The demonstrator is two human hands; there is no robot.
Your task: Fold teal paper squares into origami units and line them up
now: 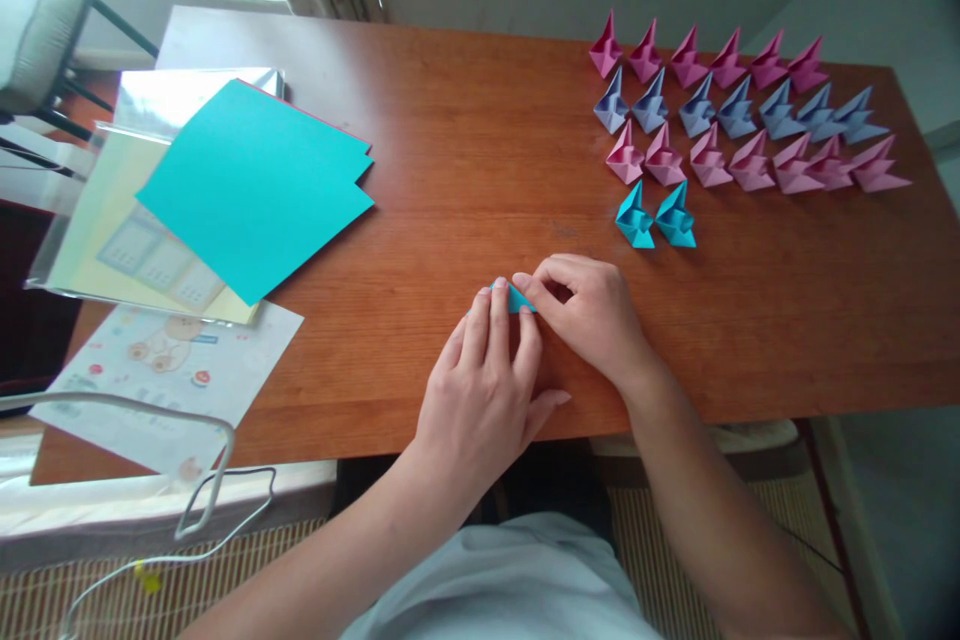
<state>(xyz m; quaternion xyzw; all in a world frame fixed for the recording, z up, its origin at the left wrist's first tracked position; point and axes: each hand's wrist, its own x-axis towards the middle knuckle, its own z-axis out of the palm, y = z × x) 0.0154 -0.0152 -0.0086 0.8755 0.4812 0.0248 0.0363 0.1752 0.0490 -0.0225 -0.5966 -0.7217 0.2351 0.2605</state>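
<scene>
A small piece of folded turquoise origami paper (519,299) lies on the table, mostly covered by my fingers. My left hand (484,375) rests over it with fingers stretched forward, fingertips pressing it down and thumb spread to the side. At the paper's right end, my right hand (589,310) has its fingers curled and thumb and forefinger at the edge. Beyond my right hand stand two finished turquoise folded shapes (635,217). Behind them run rows of similar shapes: light pink (709,158), blue-lilac (697,107) and dark pink (688,58).
On the left, turquoise sheets (255,185) overlap a clear plastic packet (82,210) of pale paper. A printed sheet (247,350) lies at the front left, overhanging the wooden table's (450,140) edge. A white bar (150,407) and cable are below; a chair (37,30) stands beyond.
</scene>
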